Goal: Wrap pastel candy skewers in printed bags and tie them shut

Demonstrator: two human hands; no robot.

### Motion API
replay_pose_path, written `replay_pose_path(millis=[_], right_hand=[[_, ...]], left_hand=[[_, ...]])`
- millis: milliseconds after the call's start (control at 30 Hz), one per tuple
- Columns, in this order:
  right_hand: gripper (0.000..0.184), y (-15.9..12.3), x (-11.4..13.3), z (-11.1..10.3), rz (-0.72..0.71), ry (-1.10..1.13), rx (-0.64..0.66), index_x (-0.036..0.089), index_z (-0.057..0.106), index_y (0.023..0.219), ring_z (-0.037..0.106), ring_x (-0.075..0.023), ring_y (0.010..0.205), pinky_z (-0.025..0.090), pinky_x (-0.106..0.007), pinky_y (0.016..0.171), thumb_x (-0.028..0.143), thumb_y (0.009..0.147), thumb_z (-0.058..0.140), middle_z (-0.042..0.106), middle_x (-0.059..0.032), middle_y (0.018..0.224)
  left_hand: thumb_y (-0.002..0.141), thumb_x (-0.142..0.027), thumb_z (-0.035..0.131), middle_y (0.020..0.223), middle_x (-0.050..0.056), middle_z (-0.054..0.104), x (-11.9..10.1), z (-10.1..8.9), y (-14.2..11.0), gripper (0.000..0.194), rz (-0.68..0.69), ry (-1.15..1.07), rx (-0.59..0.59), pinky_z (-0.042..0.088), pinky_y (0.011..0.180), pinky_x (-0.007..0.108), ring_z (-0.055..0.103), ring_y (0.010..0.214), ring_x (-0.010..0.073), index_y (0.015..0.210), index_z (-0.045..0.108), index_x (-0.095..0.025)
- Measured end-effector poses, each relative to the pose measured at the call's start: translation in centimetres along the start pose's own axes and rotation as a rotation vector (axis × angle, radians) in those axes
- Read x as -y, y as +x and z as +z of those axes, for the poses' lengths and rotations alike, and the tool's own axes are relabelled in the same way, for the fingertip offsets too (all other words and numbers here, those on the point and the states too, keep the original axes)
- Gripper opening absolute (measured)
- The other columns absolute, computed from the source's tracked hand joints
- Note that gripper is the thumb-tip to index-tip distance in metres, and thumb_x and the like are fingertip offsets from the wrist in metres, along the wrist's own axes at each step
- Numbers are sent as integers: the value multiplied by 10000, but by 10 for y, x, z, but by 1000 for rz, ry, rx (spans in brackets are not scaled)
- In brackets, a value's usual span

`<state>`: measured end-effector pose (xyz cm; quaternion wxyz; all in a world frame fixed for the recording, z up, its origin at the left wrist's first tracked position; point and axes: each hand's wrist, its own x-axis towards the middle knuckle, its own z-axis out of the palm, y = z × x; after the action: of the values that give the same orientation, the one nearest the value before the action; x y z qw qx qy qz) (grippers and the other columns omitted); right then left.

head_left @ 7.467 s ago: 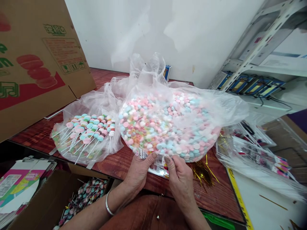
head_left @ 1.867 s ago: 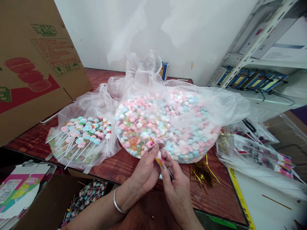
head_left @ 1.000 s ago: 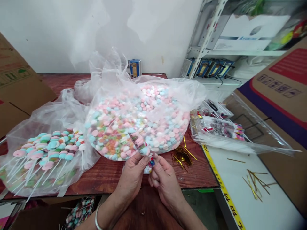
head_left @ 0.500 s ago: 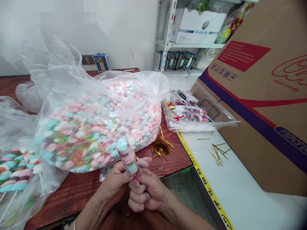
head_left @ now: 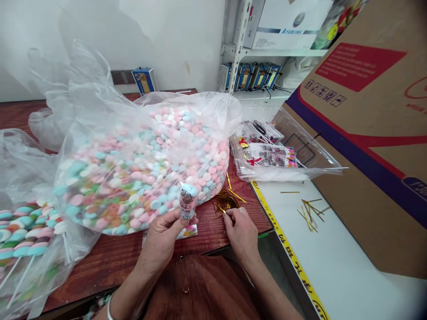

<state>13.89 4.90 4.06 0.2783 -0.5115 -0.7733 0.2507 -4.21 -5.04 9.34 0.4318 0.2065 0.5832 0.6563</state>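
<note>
My left hand point(head_left: 164, 233) is closed around a small clear wrapper filled with pastel candies point(head_left: 187, 202), held upright just in front of a big clear bag of loose pink, blue and white candies point(head_left: 140, 164). My right hand point(head_left: 240, 229) rests on the red wooden table point(head_left: 120, 255), its fingertips pinched on a gold twist tie at the edge of a heap of gold twist ties point(head_left: 227, 201). A printed wrapper point(head_left: 189, 231) lies flat on the table under my left hand.
A second clear bag of candy lollipops on white sticks point(head_left: 23, 235) lies at the left. A clear tray of printed wrappers point(head_left: 270, 155) sits right of the candy bag. Loose gold ties point(head_left: 308, 213) lie on a white surface. A large cardboard box point(head_left: 370, 124) stands at right, shelving behind.
My right hand has let go of the filled wrapper and reached right to the gold ties. My left hand alone now holds the wrapper upright. The view has swung to the right.
</note>
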Motion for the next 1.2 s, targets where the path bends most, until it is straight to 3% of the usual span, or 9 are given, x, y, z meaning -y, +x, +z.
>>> replay_pose_path(millis=[200,333,433,600,733,800,933,1067,1200], right_hand=[[226,6,2,-12,-11,136,104,197,613,726,547,-163,690,429,-270,651,319,903,546,595,-20,781],[267,12,10,-25,-54,260,281,201,584,694,550,-148,586,429,-243,561,336,913,513,600,15,635],[296,19,16,-28,-74,283,365,205,556,650,538,-148,565,408,-240,540,330,911,494,580,20,591],[289,22,21,-40,-35,209,308,206,547,611,494,-152,531,362,-258,521,342,866,538,548,10,556],[215,4,45,-48,23,404,20,207,648,838,565,-154,616,438,-247,574,400,911,588,628,-1,692],[207,-7,66,-42,26,635,32,215,638,869,539,-133,569,433,-227,522,407,930,589,598,14,673],[300,-14,98,-15,124,926,270,202,584,798,403,-75,414,321,-186,372,469,934,585,547,38,605],[373,-10,103,2,195,973,303,198,533,755,378,-56,389,292,-167,355,530,906,609,509,59,565],[375,-10,99,5,204,952,308,198,529,776,380,-56,382,290,-170,353,540,916,591,507,66,565]], left_hand=[[737,-346,807,726,36,744,-10,-10,-3,146,76,229,-35,505,665,273,632,686,187,801,814,-214],[740,-257,788,744,40,729,-26,-4,-2,27,304,416,-84,490,721,295,615,724,212,752,810,-249],[775,-207,744,870,66,738,-29,-1,0,96,439,464,-76,465,819,316,628,847,241,804,811,-269],[871,-177,595,902,80,680,-25,-11,1,230,568,762,-136,417,803,340,581,878,254,949,786,-279],[874,-159,583,798,73,647,-20,-13,0,248,615,892,-171,395,751,331,551,797,243,945,783,-286],[870,-176,612,774,70,642,-18,-8,-2,209,605,842,-160,394,748,324,546,783,238,902,783,-292],[857,-227,673,766,71,651,-15,4,-6,122,552,693,-150,402,772,314,562,784,233,852,779,-288],[871,-227,664,820,76,683,-12,6,-10,201,593,704,-133,431,785,305,607,818,230,1033,768,-283],[921,-201,578,786,61,680,-11,3,-8,230,757,868,-122,452,714,294,604,759,201,1063,753,-247]])
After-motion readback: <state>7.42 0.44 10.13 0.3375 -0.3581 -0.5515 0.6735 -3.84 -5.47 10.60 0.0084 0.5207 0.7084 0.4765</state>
